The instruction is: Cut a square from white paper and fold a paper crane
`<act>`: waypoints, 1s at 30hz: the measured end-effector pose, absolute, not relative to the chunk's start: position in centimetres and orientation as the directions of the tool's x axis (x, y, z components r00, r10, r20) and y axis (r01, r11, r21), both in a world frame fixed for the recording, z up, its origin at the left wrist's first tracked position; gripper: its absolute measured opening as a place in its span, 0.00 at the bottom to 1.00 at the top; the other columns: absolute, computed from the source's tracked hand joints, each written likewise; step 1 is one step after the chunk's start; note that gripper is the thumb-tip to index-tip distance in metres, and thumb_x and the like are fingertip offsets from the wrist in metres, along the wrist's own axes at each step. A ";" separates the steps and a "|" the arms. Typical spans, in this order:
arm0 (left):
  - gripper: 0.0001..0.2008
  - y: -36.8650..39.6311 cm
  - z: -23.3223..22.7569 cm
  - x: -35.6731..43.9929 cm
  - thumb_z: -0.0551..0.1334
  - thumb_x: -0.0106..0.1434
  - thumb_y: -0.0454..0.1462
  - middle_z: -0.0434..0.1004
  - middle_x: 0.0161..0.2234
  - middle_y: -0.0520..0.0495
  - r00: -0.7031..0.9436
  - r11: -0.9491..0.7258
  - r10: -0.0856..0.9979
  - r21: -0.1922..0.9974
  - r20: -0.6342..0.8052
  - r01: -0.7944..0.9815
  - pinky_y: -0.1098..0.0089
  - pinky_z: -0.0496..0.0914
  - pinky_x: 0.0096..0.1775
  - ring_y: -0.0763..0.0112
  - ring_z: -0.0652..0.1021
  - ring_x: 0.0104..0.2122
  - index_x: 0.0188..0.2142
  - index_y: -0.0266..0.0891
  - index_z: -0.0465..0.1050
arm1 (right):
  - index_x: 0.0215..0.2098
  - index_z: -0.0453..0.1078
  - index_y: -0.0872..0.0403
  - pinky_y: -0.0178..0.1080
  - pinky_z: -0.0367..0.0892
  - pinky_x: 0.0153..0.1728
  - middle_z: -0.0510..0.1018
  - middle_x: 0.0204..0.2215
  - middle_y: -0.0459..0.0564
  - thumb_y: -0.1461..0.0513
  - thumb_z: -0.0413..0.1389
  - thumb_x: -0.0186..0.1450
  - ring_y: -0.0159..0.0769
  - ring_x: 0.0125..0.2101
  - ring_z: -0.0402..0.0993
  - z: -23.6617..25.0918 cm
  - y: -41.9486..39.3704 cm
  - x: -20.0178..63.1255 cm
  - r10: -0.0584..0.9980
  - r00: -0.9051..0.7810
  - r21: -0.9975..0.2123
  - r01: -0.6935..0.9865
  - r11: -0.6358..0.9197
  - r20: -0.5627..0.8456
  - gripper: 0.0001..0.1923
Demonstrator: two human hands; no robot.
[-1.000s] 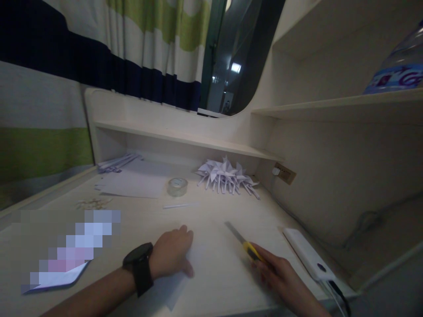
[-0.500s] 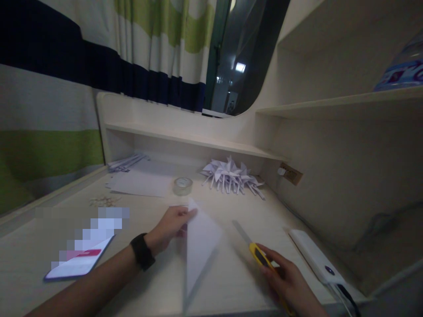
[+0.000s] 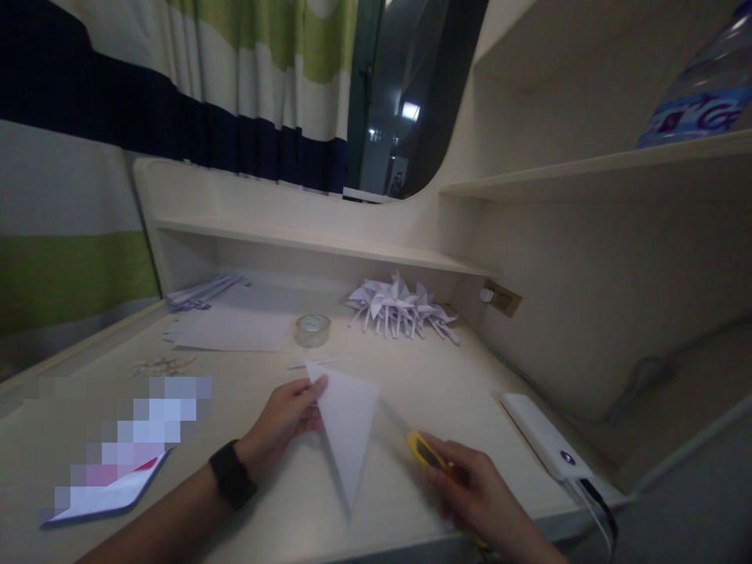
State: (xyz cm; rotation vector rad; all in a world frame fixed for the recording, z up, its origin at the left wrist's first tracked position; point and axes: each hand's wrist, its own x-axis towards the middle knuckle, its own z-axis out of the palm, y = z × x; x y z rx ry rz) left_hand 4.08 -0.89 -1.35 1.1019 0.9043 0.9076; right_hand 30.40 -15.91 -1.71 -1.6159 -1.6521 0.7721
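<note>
- The pale desk is carrying everything; one desk, with one low shelf running along its far side.
- One loose stack of white sheets is lying far left, with one bundle of paper strips just beyond it.
- One heap of folded paper pinwheels is sitting at the far middle; the single pieces are too tangled to count.
- One folded paper triangle is standing up off the desk near the middle, its point hanging toward the near edge.
- The left hand is pinching the triangle's upper left corner, fingers closed on it; one dark watch is sitting on that wrist.
- The right hand is gripping one yellow utility knife just right of the triangle, closed around the handle; the blade is hidden behind the paper.
- Judging from this, the paper is being lifted and checked between cuts; the next move is calling for the sheet laid flat and pinned before the knife is brought to it.
- One white power bank is lying near right.
- One phone is lying near left.
- One tape roll is sitting beside the sheets.
</note>
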 end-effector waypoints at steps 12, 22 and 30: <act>0.11 -1.2 -2.1 4.2 0.65 0.59 0.37 0.76 0.24 0.45 0.232 0.273 0.953 0.884 -0.195 -0.379 0.62 0.74 0.42 0.66 0.79 0.29 0.24 0.36 0.66 | 0.48 0.72 0.52 0.36 0.62 0.35 0.76 0.34 0.49 0.58 0.61 0.56 0.37 0.32 0.70 0.3 -12.5 29.8 0.970 -0.232 -0.598 0.769 0.227 0.070 0.20; 0.17 -7.3 -3.5 0.3 0.63 0.55 0.51 0.79 0.35 0.37 0.466 0.421 0.825 0.898 -0.320 -0.127 0.64 0.74 0.32 0.60 0.79 0.31 0.29 0.38 0.72 | 0.42 0.73 0.50 0.35 0.60 0.35 0.77 0.33 0.48 0.61 0.60 0.56 0.39 0.33 0.70 0.8 -10.3 30.5 0.942 -0.335 -0.402 0.860 0.315 0.021 0.14; 0.16 -6.8 0.0 1.2 0.55 0.63 0.46 0.75 0.47 0.42 0.738 -0.713 0.620 0.582 0.265 0.390 0.56 0.64 0.50 0.54 0.73 0.48 0.46 0.44 0.73 | 0.40 0.72 0.53 0.35 0.59 0.33 0.76 0.32 0.49 0.60 0.56 0.60 0.37 0.32 0.70 1.2 -9.6 30.6 0.892 -0.451 -0.293 0.856 0.425 -0.025 0.10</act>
